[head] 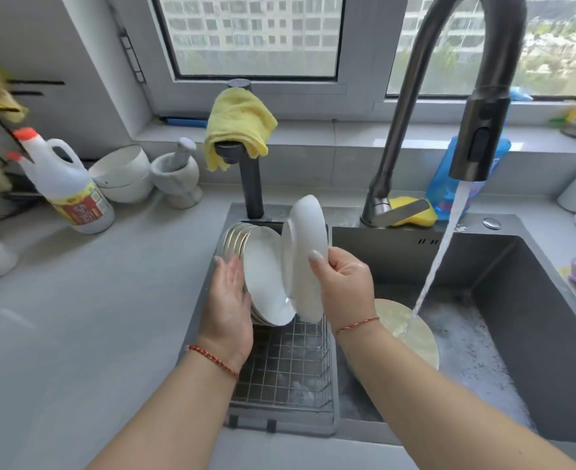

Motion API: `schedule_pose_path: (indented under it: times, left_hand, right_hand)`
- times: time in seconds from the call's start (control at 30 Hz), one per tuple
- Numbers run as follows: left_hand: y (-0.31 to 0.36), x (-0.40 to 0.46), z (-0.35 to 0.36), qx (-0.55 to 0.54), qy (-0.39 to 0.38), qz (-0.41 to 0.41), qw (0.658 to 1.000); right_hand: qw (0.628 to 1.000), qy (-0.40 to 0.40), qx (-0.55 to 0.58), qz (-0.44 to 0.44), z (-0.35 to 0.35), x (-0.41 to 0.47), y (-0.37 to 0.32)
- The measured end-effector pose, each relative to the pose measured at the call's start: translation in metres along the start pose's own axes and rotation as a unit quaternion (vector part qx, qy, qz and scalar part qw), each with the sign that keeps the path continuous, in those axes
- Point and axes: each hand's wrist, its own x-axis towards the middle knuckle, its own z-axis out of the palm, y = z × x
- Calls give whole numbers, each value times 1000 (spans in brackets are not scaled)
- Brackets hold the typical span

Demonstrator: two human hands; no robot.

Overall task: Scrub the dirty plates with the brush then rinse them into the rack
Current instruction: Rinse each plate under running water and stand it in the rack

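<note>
- Plate [305, 256] in hand: white, held on edge, nearly upright, its long axis running top-to-bottom and slightly tilted toward the stack. We see it gripped by the right hand [346, 290], thumb [317, 262] over the near face and the other fingers curled behind the rim.
- Position: it hangs over the wire rack [286, 368], lower edge close above the mesh, immediately right of the stacked plates [263, 269] already standing on edge at the rack's far end.
- Key relation: the open slot lies to the left of the gripping fingers, between the held plate and the front plate of the stack. The two faces look nearly touching at the bottom and apart at the top; we cannot tell whether they make contact.
- Left hand [229, 296]: fingers straight and flat, palm against the left side of the stack, holding nothing. We judge it is steadying the stack.
- Nearer hand for the placement is the right; the left is on the far side of the stack from the slot.
- Judgement: rinse done for this plate, racking in progress. Next move likely calls for lowering and leaning it leftward, parallel to the stack.
- Remaining: one soiled plate [412, 334] lies in the sink [534, 334] under running water from the faucet [480, 137].
- Brush: not identified with confidence.
</note>
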Motion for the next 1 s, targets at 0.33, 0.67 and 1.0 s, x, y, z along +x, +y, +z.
schedule_pose_path:
  times: [0.33,0.67,1.0]
  left_hand:
    - [9,12,-20,-7,-56,-53,997]
    - [8,30,-43,-53,-31,-79,995]
    - [4,36,-49,-56,-5,-79,995]
  right_hand:
    - [988,-30,-146,36,64,14,45]
    - [961,-58,-260,74,101,25,57]
    - [953,-130,-258,92,108,22,61]
